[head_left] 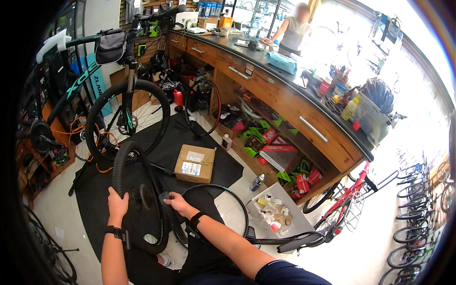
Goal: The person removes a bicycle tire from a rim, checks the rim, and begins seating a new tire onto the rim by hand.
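Observation:
A bicycle wheel with a black knobby tire stands upright in front of me, its sprockets showing at the hub. My left hand is closed on the left side of the tire. At the wheel's right side, my right hand is closed with the fingertips on a dark, soft-looking piece; its kind is hard to make out. Below that hand more dark material hangs beside the wheel. Under the wheel lies a black mat.
A bicycle with a front bag stands at the left. Ahead on the mat sits a cardboard box. A spray can and a litter-filled bin are at the right. Behind the long workbench stands another person.

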Motion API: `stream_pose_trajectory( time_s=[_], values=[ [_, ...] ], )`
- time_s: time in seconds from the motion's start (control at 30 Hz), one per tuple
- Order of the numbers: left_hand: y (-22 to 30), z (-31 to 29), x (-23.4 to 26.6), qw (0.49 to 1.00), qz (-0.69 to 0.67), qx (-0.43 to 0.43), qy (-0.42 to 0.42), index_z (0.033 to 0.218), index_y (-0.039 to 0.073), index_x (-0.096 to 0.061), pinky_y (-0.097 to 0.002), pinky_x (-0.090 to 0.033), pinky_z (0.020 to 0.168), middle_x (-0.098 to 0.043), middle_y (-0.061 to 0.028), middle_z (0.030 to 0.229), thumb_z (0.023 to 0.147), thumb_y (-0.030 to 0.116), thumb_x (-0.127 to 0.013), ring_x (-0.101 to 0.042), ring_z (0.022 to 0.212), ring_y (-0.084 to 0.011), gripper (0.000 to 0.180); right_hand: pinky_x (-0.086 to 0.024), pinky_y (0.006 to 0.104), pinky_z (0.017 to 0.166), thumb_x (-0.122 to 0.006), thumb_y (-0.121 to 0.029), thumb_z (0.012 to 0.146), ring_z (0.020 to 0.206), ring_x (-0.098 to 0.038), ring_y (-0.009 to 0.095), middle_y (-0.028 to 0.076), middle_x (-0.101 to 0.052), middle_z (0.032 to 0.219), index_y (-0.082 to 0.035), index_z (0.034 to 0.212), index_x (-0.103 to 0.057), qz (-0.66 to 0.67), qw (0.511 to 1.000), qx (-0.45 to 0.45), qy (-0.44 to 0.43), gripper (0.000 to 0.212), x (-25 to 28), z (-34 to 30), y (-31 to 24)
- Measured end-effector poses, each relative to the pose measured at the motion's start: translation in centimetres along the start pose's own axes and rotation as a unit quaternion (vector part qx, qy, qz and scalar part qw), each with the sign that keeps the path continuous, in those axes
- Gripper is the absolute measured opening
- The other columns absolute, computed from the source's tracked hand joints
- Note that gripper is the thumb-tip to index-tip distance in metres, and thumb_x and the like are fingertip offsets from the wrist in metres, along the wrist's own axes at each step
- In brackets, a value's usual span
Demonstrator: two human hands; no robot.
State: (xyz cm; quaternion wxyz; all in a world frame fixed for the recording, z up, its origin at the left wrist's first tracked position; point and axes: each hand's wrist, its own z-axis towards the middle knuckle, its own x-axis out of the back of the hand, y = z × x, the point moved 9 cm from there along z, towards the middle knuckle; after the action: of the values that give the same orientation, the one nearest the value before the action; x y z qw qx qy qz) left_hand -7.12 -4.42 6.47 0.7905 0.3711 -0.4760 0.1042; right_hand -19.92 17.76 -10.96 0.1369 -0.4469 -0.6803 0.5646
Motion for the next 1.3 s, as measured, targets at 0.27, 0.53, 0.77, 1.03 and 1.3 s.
stream_pose_trajectory(
  time_s=[0.27,0.53,0.77,1.03,1.3],
  values=[
    [0.0,-1.0,-1.9,0.877,-0.378,0.152,-0.256,0.101,0.0,-0.057,-0.0298,-0.05,0.066,-0.063,-0.0066,0.086,0.087,0.032,-0.073,-0.06,0.069,-0.0154,0.039,-0.051,0.031,0.083,-0.066,-0.008,0.091,0.091,-0.062,0.016,0.008,-0.065,0.103,0.003,0.113,-0.06,-0.007,1.0,-0.003,-0.004,0.026,0.2,0.2,0.1],
    [2.8,-2.2,-3.0,0.901,-0.376,0.09,-0.197,0.118,-0.005,-0.057,-0.0332,-0.049,0.087,-0.066,-0.0127,0.107,0.085,0.032,-0.076,-0.063,0.095,-0.023,0.053,-0.05,0.0311,0.086,-0.068,-0.013,0.091,0.096,-0.062,0.018,0.01,-0.066,0.109,0.006,0.12,-0.059,0.005,1.0,-0.019,-0.008,0.036,0.4,0.8,1.0],
    [2.1,-2.5,-4.8,0.944,-0.299,0.073,-0.118,0.124,-0.01,-0.053,-0.0358,-0.048,0.092,-0.065,-0.0213,0.115,0.074,0.033,-0.084,-0.063,0.105,-0.0298,0.072,-0.053,0.0295,0.082,-0.066,-0.012,0.092,0.09,-0.065,0.016,0.009,-0.068,0.103,0.006,0.116,-0.061,0.028,0.999,-0.017,-0.036,0.031,-0.7,0.8,1.1],
    [3.8,-3.0,-4.4,0.938,-0.305,0.067,-0.147,0.12,-0.01,-0.055,-0.0358,-0.049,0.089,-0.067,-0.0206,0.111,0.074,0.028,-0.084,-0.065,0.101,-0.0296,0.066,-0.051,0.0298,0.085,-0.067,-0.013,0.092,0.093,-0.064,0.018,0.01,-0.067,0.107,0.007,0.118,-0.061,0.044,0.997,-0.038,-0.041,0.034,-0.6,0.6,1.0],
    [3.8,-3.6,-5.3,0.927,-0.337,0.057,-0.155,0.118,-0.01,-0.056,-0.0358,-0.05,0.088,-0.068,-0.0211,0.108,0.077,0.029,-0.082,-0.066,0.099,-0.0296,0.062,-0.051,0.0301,0.089,-0.066,-0.013,0.093,0.101,-0.063,0.017,0.007,-0.066,0.112,-0.001,0.124,-0.058,0.193,0.974,-0.053,-0.103,0.034,-2.9,-0.8,-1.1]
  ],
)
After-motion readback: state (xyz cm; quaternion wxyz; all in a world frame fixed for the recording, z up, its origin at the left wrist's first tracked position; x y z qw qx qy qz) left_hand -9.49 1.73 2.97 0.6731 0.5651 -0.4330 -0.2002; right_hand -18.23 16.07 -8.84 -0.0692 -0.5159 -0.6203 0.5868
